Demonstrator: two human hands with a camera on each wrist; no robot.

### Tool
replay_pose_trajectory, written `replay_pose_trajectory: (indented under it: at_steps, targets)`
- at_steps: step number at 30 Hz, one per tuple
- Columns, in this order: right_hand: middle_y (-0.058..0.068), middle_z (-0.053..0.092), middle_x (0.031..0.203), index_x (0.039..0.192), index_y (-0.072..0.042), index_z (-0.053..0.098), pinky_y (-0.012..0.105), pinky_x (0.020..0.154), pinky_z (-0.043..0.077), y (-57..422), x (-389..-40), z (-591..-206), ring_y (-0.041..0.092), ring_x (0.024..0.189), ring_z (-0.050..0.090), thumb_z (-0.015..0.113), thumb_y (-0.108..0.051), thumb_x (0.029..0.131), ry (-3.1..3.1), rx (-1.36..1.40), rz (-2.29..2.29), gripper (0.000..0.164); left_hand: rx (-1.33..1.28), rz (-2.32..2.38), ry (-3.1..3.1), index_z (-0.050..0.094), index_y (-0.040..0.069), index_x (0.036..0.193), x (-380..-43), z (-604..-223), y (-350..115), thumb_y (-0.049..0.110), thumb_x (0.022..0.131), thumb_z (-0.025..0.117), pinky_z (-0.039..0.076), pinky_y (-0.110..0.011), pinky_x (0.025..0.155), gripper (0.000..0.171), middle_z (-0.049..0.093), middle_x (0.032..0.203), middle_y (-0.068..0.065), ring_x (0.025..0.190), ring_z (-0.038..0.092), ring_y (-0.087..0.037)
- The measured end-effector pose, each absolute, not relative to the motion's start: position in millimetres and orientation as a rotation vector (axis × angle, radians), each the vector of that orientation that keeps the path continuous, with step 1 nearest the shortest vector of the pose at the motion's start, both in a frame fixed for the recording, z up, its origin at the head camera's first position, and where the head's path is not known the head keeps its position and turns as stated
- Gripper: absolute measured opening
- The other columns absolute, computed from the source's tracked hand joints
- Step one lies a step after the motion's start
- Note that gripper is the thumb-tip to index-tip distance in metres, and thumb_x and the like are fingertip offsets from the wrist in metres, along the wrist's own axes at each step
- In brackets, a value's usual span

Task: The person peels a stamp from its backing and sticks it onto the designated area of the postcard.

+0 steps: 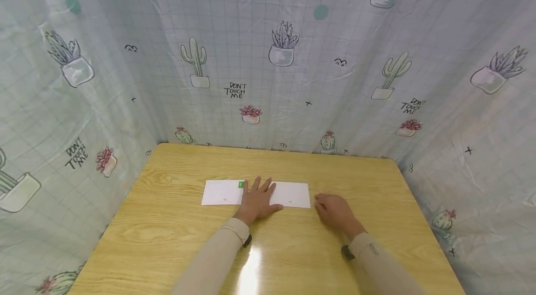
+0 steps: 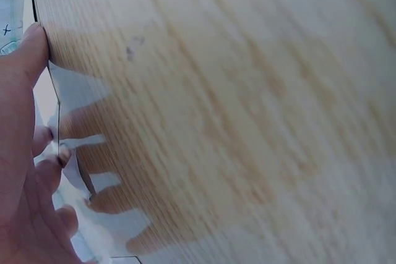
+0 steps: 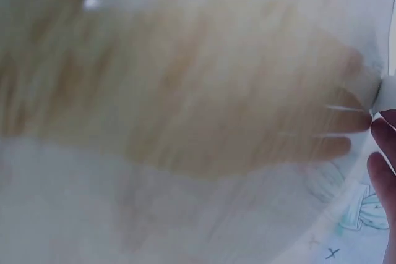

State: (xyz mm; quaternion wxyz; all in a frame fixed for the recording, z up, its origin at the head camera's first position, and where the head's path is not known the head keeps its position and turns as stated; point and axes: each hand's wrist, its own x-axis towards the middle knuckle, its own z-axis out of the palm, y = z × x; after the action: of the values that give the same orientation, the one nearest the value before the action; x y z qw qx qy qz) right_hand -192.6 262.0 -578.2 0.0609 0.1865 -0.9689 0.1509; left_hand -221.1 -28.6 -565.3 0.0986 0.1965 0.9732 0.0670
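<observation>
A long white paper strip (image 1: 293, 195) lies crosswise on the wooden table, with a small green square (image 1: 241, 184) and faint print on it. My left hand (image 1: 256, 202) rests across its middle, fingers spread and straight, thumb pointing right. From the left wrist, the paper's near edge (image 2: 75, 174) shows slightly raised beneath the fingers. Just off the strip's right end is my right hand (image 1: 332, 210), low over the table with fingers loosely bent and nothing visible in them. In the right wrist view, the right hand's fingertips (image 3: 378, 131) appear beside a white edge at the frame's right.
The wooden table (image 1: 167, 239) extends around both hands, with a bright reflection near its front. A cactus-print curtain (image 1: 251, 76) hangs behind the table and along both sides. Each wrist carries a dark band under a beige sleeve (image 1: 217, 258).
</observation>
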Motion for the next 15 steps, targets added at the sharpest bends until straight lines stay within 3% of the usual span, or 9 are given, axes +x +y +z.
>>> replay_pose_trajectory:
  at_steps: [3, 7, 15]
  targets:
    - [0.009, 0.081, 0.1, 0.094, -0.006, 0.079, 0.046, 0.087, 0.062, 266, -194, -576, 0.029, 0.094, 0.078, 0.064, -0.014, 0.101, -2.931, 0.542, 0.484, 0.018, 0.584, 0.202, 2.875, 0.033, 0.024, 0.165, -220, -566, -29, 0.075, 0.098, 0.047, 0.009, -0.072, 0.127, 0.086, 0.024, 0.175, 0.0, 0.164, 0.016, -0.036]
    - [0.004, 0.077, 0.082, 0.087, -0.007, 0.077, 0.04, 0.072, 0.059, 268, -196, -568, 0.019, 0.074, 0.07, 0.065, -0.013, 0.101, -2.912, 0.454, 0.517, 0.02, 0.585, 0.209, 2.874, 0.033, 0.025, 0.165, -220, -567, -29, 0.075, 0.098, 0.047, 0.009, -0.073, 0.127, 0.085, 0.023, 0.175, 0.001, 0.164, 0.016, -0.036]
    - [0.007, 0.078, 0.083, 0.092, -0.004, 0.079, 0.042, 0.071, 0.059, 266, -199, -537, 0.016, 0.07, 0.067, 0.069, -0.01, 0.099, -2.806, 0.444, 0.567, 0.014, 0.584, 0.193, 2.879, 0.032, 0.026, 0.165, -224, -570, -29, 0.076, 0.097, 0.046, 0.01, -0.073, 0.127, 0.086, 0.024, 0.175, 0.002, 0.164, 0.016, -0.035]
